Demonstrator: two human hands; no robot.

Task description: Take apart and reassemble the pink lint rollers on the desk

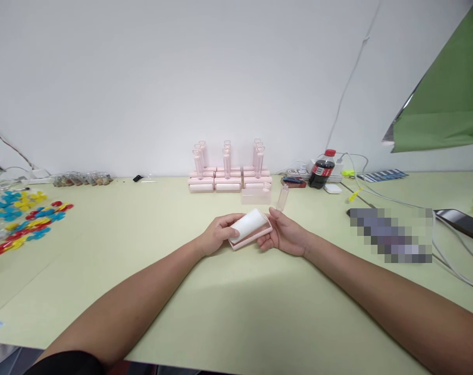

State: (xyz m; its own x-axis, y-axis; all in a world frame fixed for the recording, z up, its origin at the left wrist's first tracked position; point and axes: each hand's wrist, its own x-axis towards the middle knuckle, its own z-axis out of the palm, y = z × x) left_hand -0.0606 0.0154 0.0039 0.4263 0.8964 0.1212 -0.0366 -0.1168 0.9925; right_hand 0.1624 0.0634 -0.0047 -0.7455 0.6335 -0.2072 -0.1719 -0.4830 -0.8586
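Note:
Over the middle of the pale green table (236, 307), my left hand (219, 234) grips a white roll (248, 225) together with a pale pink case (253, 238), its thumb on top. The roll lies tilted in or over the case; its far end reaches toward the right. My right hand (281, 233) is at the case's right end, fingers apart and palm partly turned up, touching or very close to it. Just beyond the hands are a clear pink holder (283, 198) and a flat translucent pink piece (255, 196). Pink cases (228, 183) stand grouped behind, with upright handles on them.
At the back right are a cola bottle (322, 169), a white small box (332, 188) and cables. A phone (460, 224) lies far right beside a blurred patch. Coloured plastic pieces (29, 224) spread at left, with bagged items (82, 179) behind. A green sheet (443, 94) hangs upper right.

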